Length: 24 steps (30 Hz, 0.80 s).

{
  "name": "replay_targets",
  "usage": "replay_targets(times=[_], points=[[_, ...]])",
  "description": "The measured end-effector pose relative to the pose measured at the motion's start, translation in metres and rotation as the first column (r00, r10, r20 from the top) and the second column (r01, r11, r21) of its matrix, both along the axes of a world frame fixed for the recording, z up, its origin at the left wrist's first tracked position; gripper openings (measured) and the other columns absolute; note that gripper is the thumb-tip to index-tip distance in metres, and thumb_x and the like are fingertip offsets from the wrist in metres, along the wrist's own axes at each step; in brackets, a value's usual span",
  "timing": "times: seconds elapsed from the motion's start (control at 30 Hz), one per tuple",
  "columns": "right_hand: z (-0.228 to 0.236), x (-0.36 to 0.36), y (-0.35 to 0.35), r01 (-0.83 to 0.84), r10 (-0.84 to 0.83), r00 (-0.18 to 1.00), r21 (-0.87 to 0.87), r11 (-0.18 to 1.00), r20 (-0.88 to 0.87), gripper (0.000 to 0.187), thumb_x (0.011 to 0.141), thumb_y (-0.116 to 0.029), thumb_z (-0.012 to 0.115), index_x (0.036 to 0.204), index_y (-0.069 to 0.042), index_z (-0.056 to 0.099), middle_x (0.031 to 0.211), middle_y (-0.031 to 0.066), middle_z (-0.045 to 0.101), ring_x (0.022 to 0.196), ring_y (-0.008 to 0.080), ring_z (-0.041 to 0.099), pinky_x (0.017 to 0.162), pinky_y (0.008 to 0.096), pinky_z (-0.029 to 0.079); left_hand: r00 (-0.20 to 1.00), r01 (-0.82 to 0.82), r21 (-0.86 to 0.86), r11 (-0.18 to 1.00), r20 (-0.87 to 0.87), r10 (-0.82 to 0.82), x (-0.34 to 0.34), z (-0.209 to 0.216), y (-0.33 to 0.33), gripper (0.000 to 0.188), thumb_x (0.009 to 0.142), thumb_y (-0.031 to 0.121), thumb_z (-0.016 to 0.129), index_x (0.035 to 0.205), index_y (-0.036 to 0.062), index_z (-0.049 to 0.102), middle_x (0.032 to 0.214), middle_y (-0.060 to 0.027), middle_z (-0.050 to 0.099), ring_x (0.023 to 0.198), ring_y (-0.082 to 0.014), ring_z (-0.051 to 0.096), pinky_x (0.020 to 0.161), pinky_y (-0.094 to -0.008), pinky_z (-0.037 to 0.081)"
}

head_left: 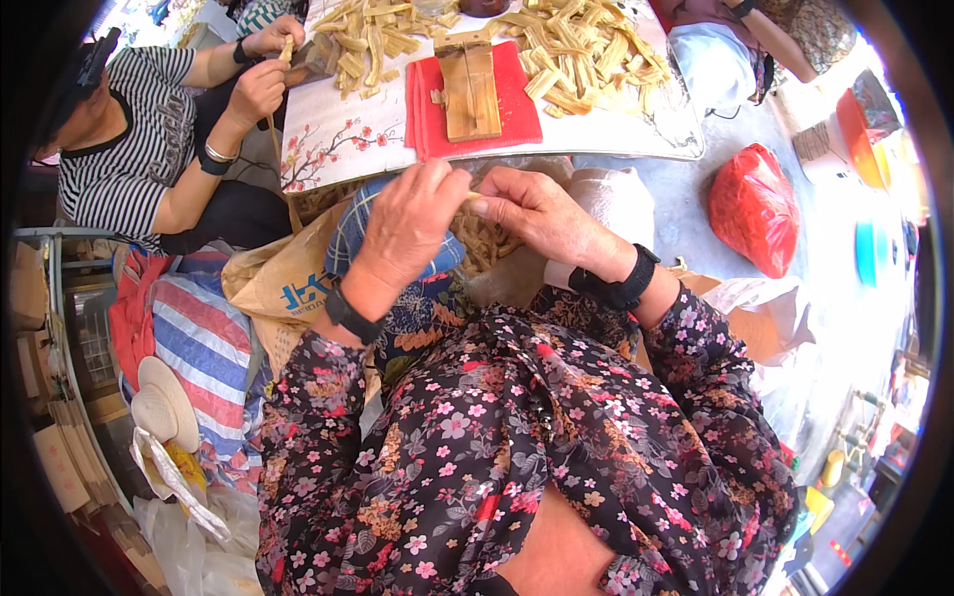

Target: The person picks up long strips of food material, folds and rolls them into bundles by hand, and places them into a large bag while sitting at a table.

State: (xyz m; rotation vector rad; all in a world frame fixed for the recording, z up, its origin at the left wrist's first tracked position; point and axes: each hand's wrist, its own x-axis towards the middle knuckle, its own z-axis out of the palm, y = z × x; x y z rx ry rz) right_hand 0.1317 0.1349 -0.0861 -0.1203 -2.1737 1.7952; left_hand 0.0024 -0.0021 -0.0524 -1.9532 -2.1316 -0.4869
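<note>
My left hand (412,221) and my right hand (547,214) meet just in front of the table edge, thumbs and fingers pinched together. Between the fingertips a small bit of a pale yellowish strip (471,202) shows; most of it is hidden by the fingers. Below them, in my lap, lie thin tan scraps (484,244) by a clear plastic bag and a blue checked cloth (437,256). On the table ahead, a wooden board (469,91) with a lengthwise dark slit rests on a folded red cloth (519,109).
Piles of yellowish fibrous strips (606,62) cover the flower-printed table (348,164). At the left, a co-worker in a striped shirt (129,129) holds a similar strip. A red plastic bag (755,211) stands on the floor at right; a striped woven sack (204,338) lies left.
</note>
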Motion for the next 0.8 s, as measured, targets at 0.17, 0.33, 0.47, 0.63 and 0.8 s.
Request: replay_targets(times=[0.17, 0.33, 0.47, 0.63, 0.8], points=[[0.03, -0.003, -0.006, 0.046, -0.047, 0.999, 0.11, 0.993, 0.008, 0.021, 0.088, -0.018, 0.059, 0.08, 0.001, 0.054, 0.063, 0.0116, 0.052, 0.058, 0.0197, 0.05, 0.056, 0.0361, 0.042, 0.987, 0.129, 0.115, 0.985, -0.112, -0.116, -0.044, -0.013, 0.006, 0.017, 0.078, 0.01, 0.059, 0.094, 0.0102, 0.055, 0.075, -0.0037, 0.053, 0.07, -0.0229, 0.058, 0.058, -0.0335, 0.046], [0.032, -0.019, 0.02, 0.196, -0.196, 0.98, 0.013, 0.981, 0.023, 0.022, 0.088, -0.019, 0.06, 0.081, 0.002, 0.06, 0.062, 0.011, 0.054, 0.058, 0.0151, 0.05, 0.055, 0.0321, 0.043, 0.568, -0.025, 0.04, 0.999, 0.823, -0.019, -0.044, -0.019, 0.03, 0.016, 0.096, 0.015, 0.048, 0.107, 0.0041, 0.052, 0.07, 0.0022, 0.049, 0.062, -0.0065, 0.047, 0.055, -0.0228, 0.041], [0.016, -0.035, 0.053, 0.314, -0.315, 0.949, 0.046, 0.948, 0.026, 0.026, 0.089, -0.02, 0.06, 0.076, 0.002, 0.061, 0.058, 0.0042, 0.052, 0.056, 0.0104, 0.046, 0.052, 0.0288, 0.039, -0.083, -0.054, 0.072, 0.996, 0.994, -0.077, -0.044, -0.005, 0.044, 0.021, 0.098, 0.018, 0.047, 0.115, 0.0052, 0.048, 0.067, 0.0062, 0.041, 0.056, -0.0035, 0.038, 0.051, -0.018, 0.034], [0.01, -0.045, 0.06, 0.36, -0.361, 0.932, 0.038, 0.932, 0.03, 0.029, 0.088, -0.024, 0.06, 0.075, 0.002, 0.06, 0.056, 0.0029, 0.05, 0.056, 0.0099, 0.044, 0.05, 0.0297, 0.038, 0.255, -0.072, 0.014, 0.997, 0.967, 0.005, -0.062, -0.013, 0.055, 0.017, 0.096, 0.017, 0.05, 0.109, 0.006, 0.052, 0.07, 0.0064, 0.043, 0.058, -0.0021, 0.038, 0.053, -0.0172, 0.034], [0.009, -0.064, 0.064, 0.41, -0.413, 0.91, 0.16, 0.898, -0.011, 0.029, 0.087, -0.024, 0.059, 0.078, 0.003, 0.06, 0.06, 0.0131, 0.056, 0.057, 0.0211, 0.053, 0.056, 0.0355, 0.043, 0.484, -0.177, 0.028, 0.984, 0.873, 0.062, -0.076, -0.029, 0.067, 0.015, 0.092, 0.018, 0.054, 0.099, 0.0046, 0.056, 0.074, 0.0009, 0.051, 0.064, -0.0086, 0.047, 0.059, -0.0241, 0.04]])
